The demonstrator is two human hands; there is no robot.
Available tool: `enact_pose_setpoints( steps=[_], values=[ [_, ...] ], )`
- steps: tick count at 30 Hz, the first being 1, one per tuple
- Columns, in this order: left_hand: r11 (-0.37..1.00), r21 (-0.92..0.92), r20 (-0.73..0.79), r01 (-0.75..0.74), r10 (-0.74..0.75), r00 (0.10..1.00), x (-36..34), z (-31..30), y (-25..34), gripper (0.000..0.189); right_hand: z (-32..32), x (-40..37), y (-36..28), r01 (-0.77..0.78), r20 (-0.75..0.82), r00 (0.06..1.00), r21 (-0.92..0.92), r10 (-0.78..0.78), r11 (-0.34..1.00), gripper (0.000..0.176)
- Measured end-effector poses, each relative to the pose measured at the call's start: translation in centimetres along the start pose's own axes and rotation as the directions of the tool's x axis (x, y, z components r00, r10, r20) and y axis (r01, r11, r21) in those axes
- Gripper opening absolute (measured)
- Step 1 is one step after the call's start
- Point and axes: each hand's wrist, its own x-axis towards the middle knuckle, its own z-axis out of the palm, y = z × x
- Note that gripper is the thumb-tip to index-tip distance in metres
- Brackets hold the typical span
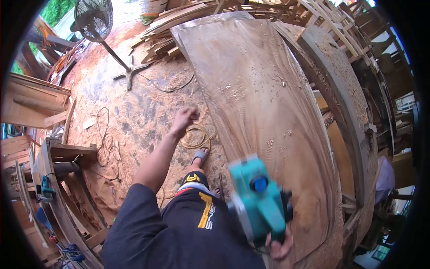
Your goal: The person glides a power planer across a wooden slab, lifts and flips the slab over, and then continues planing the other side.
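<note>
My right hand (281, 245) is closed around the rear of a teal electric planer (260, 197), its body slightly blurred by motion. The planer overlaps the near left edge of a wide wooden slab (264, 94), which stretches away from me with wavy grain and scattered shavings on its face. Raised over the floor left of the slab, my left hand (186, 119) is curled into a loose fist with nothing showing in it. Below that hand, a coiled yellow cord (195, 136) lies near my foot.
A pedestal fan (94, 20) stands at the far left, its cable trailing across the shaving-covered floor (139, 112). Stacked boards (179, 22) lie beyond the slab. A thick timber (336, 67) runs along its right side. Another power tool (45, 189) rests on wooden framing at left.
</note>
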Motion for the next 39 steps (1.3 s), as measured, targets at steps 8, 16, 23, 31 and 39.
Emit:
enact_pose_setpoints(
  steps=[8, 16, 23, 31, 39],
  values=[
    [0.612, 0.764, -0.133, 0.204, -0.159, 0.978, -11.4, -3.5, -19.4, 0.032, 3.7, 8.1, -3.4, -0.051, 0.063, 0.996, -0.143, 0.060, 0.988, 0.058],
    [0.763, 0.486, -0.286, 0.426, -0.322, 0.902, -14.3, -10.0, -25.7, 0.027, 16.7, 37.9, -6.0, 0.086, 0.087, 0.993, -0.054, -0.081, 0.995, 0.055],
    [0.991, 0.130, -0.310, 0.040, 0.002, 0.951, -4.4, -2.9, -7.2, 0.041, 17.9, 46.3, -4.7, 0.126, 0.124, 0.985, -0.047, -0.119, 0.991, 0.057],
    [0.979, -0.091, -0.180, -0.181, 0.162, 0.970, -1.2, 6.5, 8.3, 0.054, -1.1, 9.2, -4.2, -0.275, 0.055, 0.959, -0.057, 0.278, 0.960, 0.065],
    [0.972, -0.138, -0.158, -0.188, 0.166, 0.973, 0.4, 6.3, 7.4, 0.056, -8.5, -9.5, -6.5, -0.590, -0.094, 0.807, -0.156, 0.583, 0.792, 0.026]
  ],
)
